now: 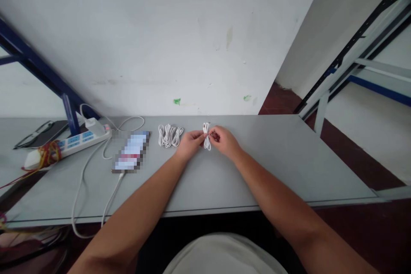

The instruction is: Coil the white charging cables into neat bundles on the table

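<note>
Nearest, a pale shirt [224, 257] is cut off at the bottom, on the near side of the white cord bundle [207, 143]. The gray table [282, 171] has its front edge on that side too, with bare top up to the bundle. The bundle is between the two hands, over the table. The left hand [190, 143] pinches its middle, and the right hand [224, 139] pinches there from the other side. Fingers hide that middle, and the small bits there are hard to see. Right of the bundle there is wide, open room. Left of it, just past the left hand, lie looped white cords [168, 136], too bunched to count. Farther left is a phone [131, 150], blurred into squares, then a power strip [72, 143] with a plug [94, 126] and messy red and yellow wires [49, 154]. Behind the bundle, a white wall [160, 43] blocks the way.
</note>
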The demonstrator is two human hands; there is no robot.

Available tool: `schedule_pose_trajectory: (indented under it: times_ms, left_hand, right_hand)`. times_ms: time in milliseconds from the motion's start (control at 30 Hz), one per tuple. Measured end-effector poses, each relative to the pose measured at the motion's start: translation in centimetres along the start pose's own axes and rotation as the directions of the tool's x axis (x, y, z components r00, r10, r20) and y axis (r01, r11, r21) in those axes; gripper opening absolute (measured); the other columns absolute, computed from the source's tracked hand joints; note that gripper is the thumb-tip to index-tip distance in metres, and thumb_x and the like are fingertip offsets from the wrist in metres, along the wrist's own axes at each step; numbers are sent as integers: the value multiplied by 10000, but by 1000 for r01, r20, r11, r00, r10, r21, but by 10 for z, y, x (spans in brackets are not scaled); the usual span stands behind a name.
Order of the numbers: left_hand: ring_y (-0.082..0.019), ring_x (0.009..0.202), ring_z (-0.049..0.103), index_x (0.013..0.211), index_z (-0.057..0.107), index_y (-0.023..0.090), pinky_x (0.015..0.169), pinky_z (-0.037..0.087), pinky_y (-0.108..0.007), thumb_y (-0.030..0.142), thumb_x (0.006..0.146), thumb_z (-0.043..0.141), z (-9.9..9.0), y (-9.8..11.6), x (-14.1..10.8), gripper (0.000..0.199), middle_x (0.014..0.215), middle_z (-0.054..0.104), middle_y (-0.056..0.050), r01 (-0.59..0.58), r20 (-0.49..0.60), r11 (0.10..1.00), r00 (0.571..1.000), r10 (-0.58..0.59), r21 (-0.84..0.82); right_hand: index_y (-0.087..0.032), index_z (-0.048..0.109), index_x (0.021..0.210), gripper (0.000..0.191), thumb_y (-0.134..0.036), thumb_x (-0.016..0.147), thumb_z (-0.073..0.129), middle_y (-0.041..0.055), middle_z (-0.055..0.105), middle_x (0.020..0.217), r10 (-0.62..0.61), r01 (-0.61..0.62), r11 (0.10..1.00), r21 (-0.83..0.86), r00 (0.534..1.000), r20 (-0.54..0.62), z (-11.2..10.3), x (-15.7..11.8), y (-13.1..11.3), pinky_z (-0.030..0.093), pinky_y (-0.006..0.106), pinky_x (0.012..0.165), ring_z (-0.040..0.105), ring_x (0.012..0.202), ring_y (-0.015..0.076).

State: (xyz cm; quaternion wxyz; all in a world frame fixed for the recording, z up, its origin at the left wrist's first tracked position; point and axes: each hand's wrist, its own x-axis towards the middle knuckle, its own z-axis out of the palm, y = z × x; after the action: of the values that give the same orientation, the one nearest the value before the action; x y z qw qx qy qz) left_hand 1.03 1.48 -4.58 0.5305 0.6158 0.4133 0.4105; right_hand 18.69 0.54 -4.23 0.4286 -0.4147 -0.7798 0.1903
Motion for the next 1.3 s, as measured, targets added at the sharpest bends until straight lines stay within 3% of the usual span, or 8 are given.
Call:
schedule_pose_trajectory:
  times_ms: [167, 300, 500, 667, 833, 1133, 1200, 1300]
  left_hand:
    - [-101, 577, 445, 784, 674, 128, 557, 306, -228, 445, 807, 622, 2, 2, -2, 322, 611, 539, 17, -37, 35, 978, 999, 31, 203]
    - [-109, 590, 478, 917, 690, 131, 567, 329, -222, 370, 772, 642, 4, 1, -1, 284, 655, 581, 14, -13, 68, 988, 998, 3, 154]
    - [-118, 608, 519, 886, 715, 129, 573, 349, -222, 230, 706, 633, 5, -3, 0, 222, 713, 643, -12, 46, 51, 995, 997, -51, 91]
    - [-129, 641, 551, 876, 721, 144, 615, 407, -234, 229, 711, 628, 6, -3, 0, 207, 724, 650, -25, 58, 78, 996, 996, -53, -67]
    - [-93, 580, 488, 834, 686, 152, 614, 446, -243, 234, 696, 645, 14, 4, -1, 166, 676, 568, 6, 128, 65, 942, 991, -113, -311]
    - [-55, 574, 408, 769, 592, 140, 503, 322, -202, 174, 694, 659, 14, 17, -7, 106, 759, 508, 3, 128, 73, 829, 992, -106, -544]
    - [-56, 572, 411, 853, 605, 143, 507, 322, -207, 180, 700, 664, 14, 20, -8, 167, 769, 518, 3, 138, 98, 816, 990, -100, -561]
    - [-66, 549, 415, 1141, 551, 160, 502, 309, -218, 192, 703, 675, 14, 22, -10, 456, 755, 543, 5, 155, 101, 792, 988, -118, -590]
  right_hand:
    - [-202, 569, 860, 56, -192, 806, 560, -22, 542, 717, 24, -24, 1000, -20, 1000, 6, -1, 0, 4, 351, 230, 611, 481, 633, 118]
    - [-201, 590, 825, 46, -199, 832, 544, -17, 579, 718, 32, -31, 999, -28, 999, 16, -2, 0, 6, 347, 229, 614, 496, 633, 115]
    - [-202, 613, 825, 43, -210, 831, 571, -13, 577, 720, 25, -23, 999, -42, 998, 62, -4, 1, 3, 351, 230, 620, 493, 634, 118]
    - [-198, 604, 818, 41, -219, 828, 569, -16, 555, 687, 35, -33, 998, -44, 998, 56, -4, 1, 1, 343, 231, 607, 479, 622, 121]
    - [-198, 613, 834, 80, -220, 841, 536, -22, 546, 661, 54, -54, 999, 0, 998, 27, -3, 1, 0, 341, 229, 594, 463, 596, 118]
    - [-196, 617, 811, 114, -263, 846, 533, -37, 495, 605, 124, -121, 990, 77, 992, -36, 2, 2, 3, 327, 231, 554, 434, 552, 113]
    - [-196, 619, 808, 125, -279, 848, 534, -39, 495, 593, 158, -155, 981, 114, 987, -19, 3, 2, 4, 321, 231, 534, 422, 534, 111]
    - [-192, 630, 799, 126, -267, 841, 538, -28, 549, 624, 168, -163, 973, 165, 986, -19, 3, 2, 4, 332, 229, 538, 436, 539, 110]
